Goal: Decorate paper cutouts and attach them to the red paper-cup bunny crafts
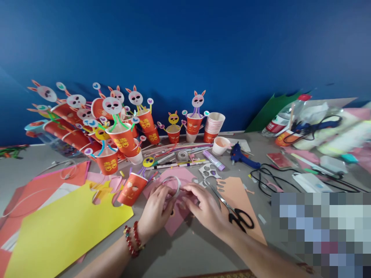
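My left hand (156,210), with a red bead bracelet at the wrist, is closed around a roll of clear tape (171,183) held over a pink paper sheet (179,200). My right hand (203,204) pinches at the roll's edge, its fingers pressed together on the tape. A red paper cup (131,188) lies tipped just left of my left hand. Black-handled scissors (236,214) rest on an orange paper piece (237,193) right of my right hand.
Many red cup rabbits (116,133) crowd the back left by the blue wall. A yellow sheet (63,227) and red sheets lie at the left. A blue glue gun (242,156), a cup stack (213,125), black cables (266,175) and a bottle (285,116) stand at the right.
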`<state>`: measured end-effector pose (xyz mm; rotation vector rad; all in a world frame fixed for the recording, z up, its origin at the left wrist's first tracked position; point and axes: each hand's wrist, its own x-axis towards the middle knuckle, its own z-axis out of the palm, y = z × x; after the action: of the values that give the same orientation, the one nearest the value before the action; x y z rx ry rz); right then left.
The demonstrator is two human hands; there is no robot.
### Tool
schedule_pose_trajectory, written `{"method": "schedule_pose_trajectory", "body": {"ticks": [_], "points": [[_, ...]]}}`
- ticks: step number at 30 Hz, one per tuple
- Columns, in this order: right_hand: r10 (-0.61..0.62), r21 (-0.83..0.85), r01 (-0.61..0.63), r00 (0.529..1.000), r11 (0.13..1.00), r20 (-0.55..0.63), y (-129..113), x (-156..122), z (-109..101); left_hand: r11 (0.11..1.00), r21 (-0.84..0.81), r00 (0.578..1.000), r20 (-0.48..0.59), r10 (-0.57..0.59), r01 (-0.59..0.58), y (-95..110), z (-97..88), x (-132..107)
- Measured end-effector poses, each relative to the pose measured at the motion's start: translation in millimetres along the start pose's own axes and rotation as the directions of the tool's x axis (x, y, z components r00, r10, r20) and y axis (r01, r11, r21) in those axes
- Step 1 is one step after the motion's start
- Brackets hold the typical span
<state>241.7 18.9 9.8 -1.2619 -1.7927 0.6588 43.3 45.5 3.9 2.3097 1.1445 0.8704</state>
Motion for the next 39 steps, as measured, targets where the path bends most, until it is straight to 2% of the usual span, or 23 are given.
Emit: {"method": "schedule_pose_trajectory", "body": {"ticks": [9,15,21,29,39], "points": [[0.152,0.112,-0.157,0.987,0.981,0.058,-0.6,-0.3,6.1,0.999,0.043,1.0,-0.019,-0.023,0.024,4.3,5.2,-0.6],[0.126,0.17,-0.118,0.991,0.978,-0.041,1.9,3.5,4.1,0.999,0.014,0.998,-0.055,-0.037,0.038,4.8,6.9,-2.0],[0.059,0.12,-0.061,0.998,0.991,0.014,4.7,5.9,5.1,0.998,-0.01,0.998,-0.011,-0.057,0.057,4.9,6.6,-1.3],[0.072,0.106,-0.078,0.996,0.991,0.061,3.3,3.1,6.3,0.997,0.001,0.995,0.062,-0.079,0.079,4.9,3.0,-0.1],[0.121,0.226,-0.126,0.992,0.966,0.038,-1.4,2.5,12.0,0.995,-0.049,0.997,0.02,-0.081,0.082,7.6,1.4,2.6]]}}
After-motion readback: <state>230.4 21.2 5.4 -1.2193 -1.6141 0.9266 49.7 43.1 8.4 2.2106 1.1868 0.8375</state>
